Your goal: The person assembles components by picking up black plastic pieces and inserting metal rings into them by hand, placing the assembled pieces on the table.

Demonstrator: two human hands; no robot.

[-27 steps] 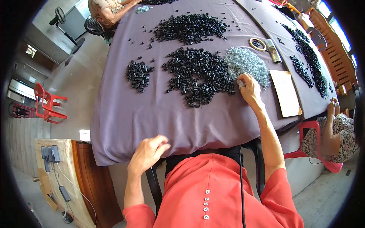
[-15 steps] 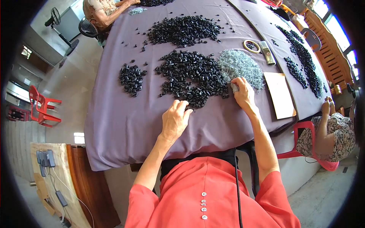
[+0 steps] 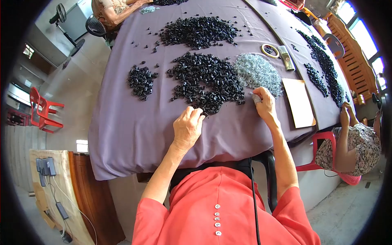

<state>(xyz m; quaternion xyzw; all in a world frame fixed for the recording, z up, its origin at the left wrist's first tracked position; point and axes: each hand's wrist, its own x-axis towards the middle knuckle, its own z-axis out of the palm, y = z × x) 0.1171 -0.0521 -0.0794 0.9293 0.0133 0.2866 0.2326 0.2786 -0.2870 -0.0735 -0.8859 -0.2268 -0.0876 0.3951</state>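
My left hand (image 3: pixel 188 127) is at the near edge of the middle pile of small black plastic pieces (image 3: pixel 206 75). Its fingers are curled together over the lowest pieces, and whatever they pinch is hidden. By the lower edge of a heap of small silvery metal pieces, perhaps screws (image 3: pixel 258 71), is my right hand (image 3: pixel 266 107). Thumb and fingers are closed in a pinch there, too small to show what is between them. A grey wrap (image 3: pixel 256 98) covers one digit of this hand.
A purple cloth (image 3: pixel 134 134) covers the table. More black pieces lie in a small left pile (image 3: pixel 141 83) and a far pile (image 3: pixel 198 32). Right of the silvery heap are a tape roll (image 3: pixel 270 51), a packet (image 3: pixel 286 58) and a cardboard sheet (image 3: pixel 299 103). Other people sit at far left and right.
My right hand has drawn slightly right and down, away from the silvery heap. The left hand stays at the black pile's near edge. The whole view has shifted a little.
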